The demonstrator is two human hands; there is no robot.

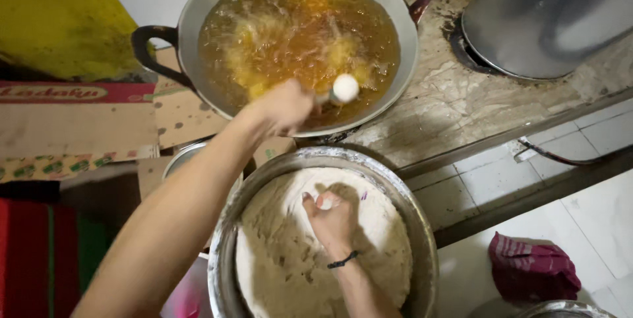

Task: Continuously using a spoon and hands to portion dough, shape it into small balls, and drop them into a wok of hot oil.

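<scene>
Head view: my left hand (pixel 283 107) is curled tight on a white-tipped utensil handle (pixel 343 88), held over the wok (pixel 198 8), where battered pieces (pixel 290 41) already bubble in oil just beyond my knuckles. My right hand (pixel 333 219) rests in the flour bowl (pixel 422 226), fingertips pinching a small floured lump (pixel 324 203); frying looks underway, coating unfinished.

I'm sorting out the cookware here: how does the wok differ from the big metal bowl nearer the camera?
The wok holds bubbling amber oil with frying pieces; the bowl holds pale, dry-looking flour or dough. The wok has dark loop handles; the bowl shows none. The left hand holds a white-tipped utensil over the wok; the right hand presses into the bowl's contents. Both are round, silvery metal.
</scene>
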